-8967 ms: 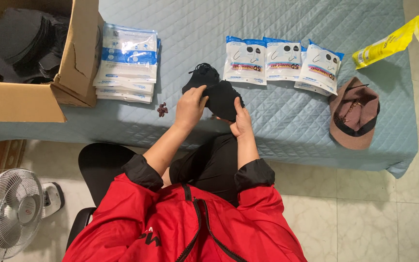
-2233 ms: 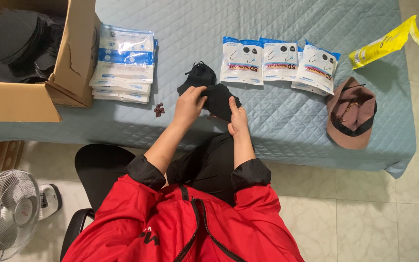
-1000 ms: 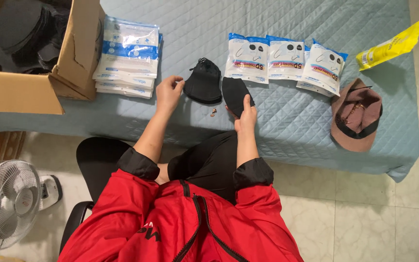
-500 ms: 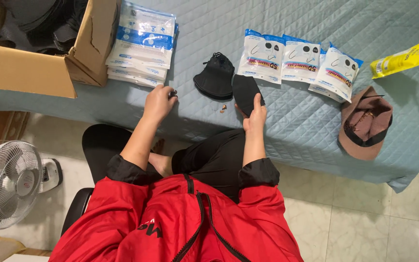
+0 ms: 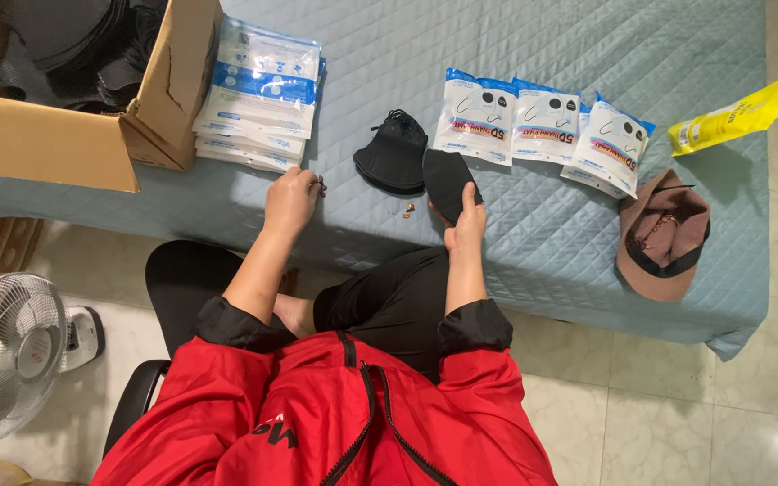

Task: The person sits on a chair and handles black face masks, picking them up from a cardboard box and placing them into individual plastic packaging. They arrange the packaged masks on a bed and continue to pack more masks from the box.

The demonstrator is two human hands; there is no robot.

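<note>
left hand (image 5: 290, 200) pinches a small dark bit (image 5: 320, 184); right hand (image 5: 466, 225) grips a black mask (image 5: 449, 180).

A bed (image 5: 551, 243) with a blue-grey quilted cover carries an open cardboard box (image 5: 74, 144), a stack of packets (image 5: 258, 99), a pile of black masks (image 5: 392, 155), three white packets (image 5: 542, 126), a brown cap (image 5: 664, 236) and a yellow bag (image 5: 736, 112).
</note>
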